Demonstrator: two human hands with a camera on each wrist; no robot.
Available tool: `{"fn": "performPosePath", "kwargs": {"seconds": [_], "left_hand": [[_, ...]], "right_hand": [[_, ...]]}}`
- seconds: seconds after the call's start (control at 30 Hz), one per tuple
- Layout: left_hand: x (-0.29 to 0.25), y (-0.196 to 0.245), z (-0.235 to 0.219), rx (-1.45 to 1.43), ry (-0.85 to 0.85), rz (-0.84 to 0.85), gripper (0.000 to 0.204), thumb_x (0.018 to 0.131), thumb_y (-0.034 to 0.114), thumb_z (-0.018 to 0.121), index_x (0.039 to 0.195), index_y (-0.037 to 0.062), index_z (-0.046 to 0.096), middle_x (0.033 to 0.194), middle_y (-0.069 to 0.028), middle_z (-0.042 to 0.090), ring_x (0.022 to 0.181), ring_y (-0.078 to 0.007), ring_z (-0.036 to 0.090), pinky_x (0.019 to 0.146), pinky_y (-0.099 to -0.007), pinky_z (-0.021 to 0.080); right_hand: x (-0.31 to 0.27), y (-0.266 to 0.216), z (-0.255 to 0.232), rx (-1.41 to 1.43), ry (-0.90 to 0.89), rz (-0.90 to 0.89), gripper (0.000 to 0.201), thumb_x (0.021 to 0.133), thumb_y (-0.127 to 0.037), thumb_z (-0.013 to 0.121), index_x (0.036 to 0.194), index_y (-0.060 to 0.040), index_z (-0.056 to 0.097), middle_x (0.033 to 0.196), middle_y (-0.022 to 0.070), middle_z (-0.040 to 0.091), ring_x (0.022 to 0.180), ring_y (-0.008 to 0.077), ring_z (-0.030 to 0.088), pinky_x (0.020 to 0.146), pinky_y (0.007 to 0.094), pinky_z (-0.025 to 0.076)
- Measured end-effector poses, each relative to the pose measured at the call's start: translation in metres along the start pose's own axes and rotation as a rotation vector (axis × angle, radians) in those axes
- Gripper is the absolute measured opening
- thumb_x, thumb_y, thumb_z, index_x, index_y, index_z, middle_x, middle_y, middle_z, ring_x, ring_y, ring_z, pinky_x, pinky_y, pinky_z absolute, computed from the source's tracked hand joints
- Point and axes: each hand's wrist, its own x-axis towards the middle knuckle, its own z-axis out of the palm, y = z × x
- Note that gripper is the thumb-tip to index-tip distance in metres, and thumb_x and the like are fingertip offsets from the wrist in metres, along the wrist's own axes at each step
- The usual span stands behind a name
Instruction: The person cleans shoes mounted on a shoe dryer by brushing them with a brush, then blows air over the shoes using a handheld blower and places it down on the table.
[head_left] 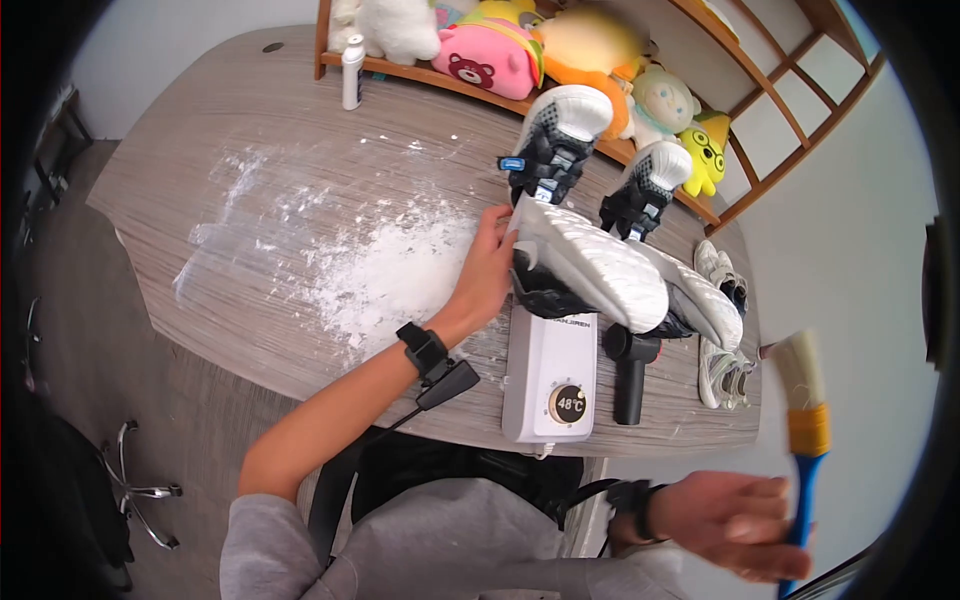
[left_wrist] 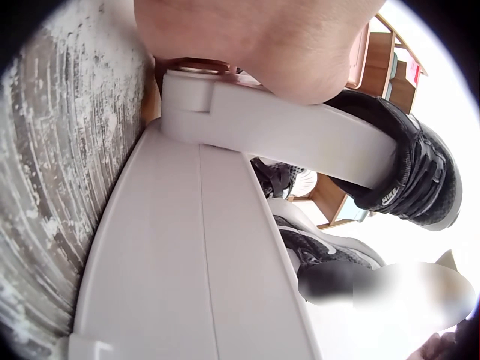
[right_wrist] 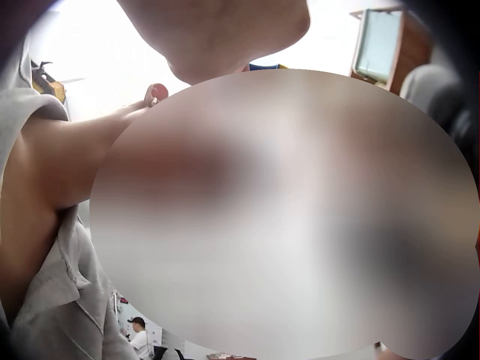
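Right hand (head_left: 732,522) grips brush (head_left: 808,435), bristles up — left hand (head_left: 482,272) is against dryer (head_left: 550,365), grip unclear, probably steadying it — while its arms (left_wrist: 292,135) prop 4 shoes (head_left: 600,265) off desk (head_left: 230,95).

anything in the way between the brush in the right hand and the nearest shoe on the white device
Nothing visible stands between the brush in the right hand and the nearest shoe on the white device. The pale shoes near the right edge of the table sit close by but look lower.
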Motion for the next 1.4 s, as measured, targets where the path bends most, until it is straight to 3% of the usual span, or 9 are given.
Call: {"fn": "performPosePath", "kwargs": {"seconds": [0.1,0.23,0.27,0.33,0.4,0.6,0.9,1.17,1.4], "left_hand": [[-0.003,-0.001,-0.002,0.022,-0.047,0.119,0.037,0.108,0.020,0.045,0.141,0.0073,0.036,0.128,-0.0132,0.059,0.116,-0.0165,0.057,0.100,-0.0302,0.045],[-0.015,0.027,0.013,-0.003,0.065,-0.171,0.034,0.106,0.015,0.045,0.138,0.0082,0.038,0.130,-0.0116,0.059,0.118,-0.0162,0.059,0.098,-0.0299,0.050],[-0.007,0.015,0.006,-0.033,-0.046,0.014,0.036,0.104,0.015,0.050,0.137,0.0084,0.039,0.126,-0.0092,0.061,0.112,-0.0151,0.062,0.094,-0.0290,0.053],[-0.007,0.004,-0.001,0.231,-0.064,0.174,0.036,0.101,0.015,0.057,0.133,0.0069,0.043,0.117,-0.0067,0.063,0.106,-0.0135,0.063,0.091,-0.0297,0.054],[0.001,-0.001,-0.003,0.252,-0.081,0.155,0.036,0.101,0.015,0.057,0.133,0.0069,0.043,0.117,-0.0067,0.063,0.106,-0.0135,0.063,0.092,-0.0298,0.054],[0.027,-0.019,0.004,0.310,-0.146,0.069,0.036,0.101,0.015,0.057,0.133,0.0068,0.043,0.117,-0.0068,0.063,0.107,-0.0137,0.062,0.092,-0.0300,0.054],[0.061,-0.029,0.004,0.354,-0.178,0.013,0.036,0.101,0.015,0.057,0.134,0.0066,0.043,0.118,-0.0070,0.063,0.108,-0.0139,0.062,0.093,-0.0303,0.054],[0.072,-0.029,-0.004,0.372,-0.188,-0.015,0.036,0.102,0.016,0.057,0.134,0.0064,0.043,0.119,-0.0072,0.063,0.108,-0.0141,0.062,0.093,-0.0305,0.053],[0.067,-0.031,-0.010,0.367,-0.177,-0.031,0.037,0.102,0.016,0.057,0.134,0.0063,0.044,0.120,-0.0073,0.062,0.109,-0.0143,0.062,0.094,-0.0308,0.053]], "right_hand": [[0.045,0.039,0.012,-0.098,-0.035,-0.061,0.037,0.108,-0.023,0.050,0.075,-0.0099,0.040,0.059,-0.0001,0.041,0.051,0.0110,0.036,0.056,0.0319,0.034],[0.100,0.114,0.006,-0.469,-0.026,-0.255,0.024,0.106,-0.021,0.055,0.101,0.0013,0.060,0.063,0.0051,0.050,0.057,0.0124,0.051,0.048,0.0281,0.039],[0.106,0.130,0.003,-0.560,-0.026,-0.304,0.027,0.105,-0.021,0.056,0.107,0.0041,0.066,0.064,0.0064,0.053,0.058,0.0128,0.055,0.046,0.0271,0.040],[0.108,0.156,-0.005,-0.182,-0.162,0.096,0.026,0.101,-0.019,0.064,0.109,0.0053,0.068,0.076,0.0070,0.064,0.056,0.0064,0.050,0.044,0.0224,0.038],[0.094,0.166,0.015,-0.380,-0.232,0.316,0.031,0.100,-0.024,0.067,0.114,0.0033,0.068,0.066,0.0081,0.065,0.052,0.0067,0.058,0.043,0.0171,0.037],[0.070,0.208,0.051,-0.356,-0.639,0.561,0.028,0.099,-0.027,0.067,0.104,0.0011,0.067,0.063,0.0062,0.065,0.044,0.0058,0.050,0.043,0.0182,0.032],[0.042,0.217,0.070,-0.061,-0.675,0.909,0.023,0.097,-0.020,0.069,0.101,0.0015,0.065,0.065,0.0048,0.067,0.052,0.0070,0.062,0.041,0.0184,0.038],[0.032,0.230,0.065,-0.101,-0.837,0.984,0.021,0.091,-0.018,0.077,0.094,-0.0013,0.065,0.064,0.0011,0.064,0.049,0.0054,0.056,0.042,0.0184,0.035],[0.038,0.225,0.063,-0.293,-0.951,0.718,0.018,0.089,-0.014,0.078,0.089,-0.0021,0.064,0.067,0.0005,0.062,0.047,0.0041,0.049,0.042,0.0186,0.032]]}}
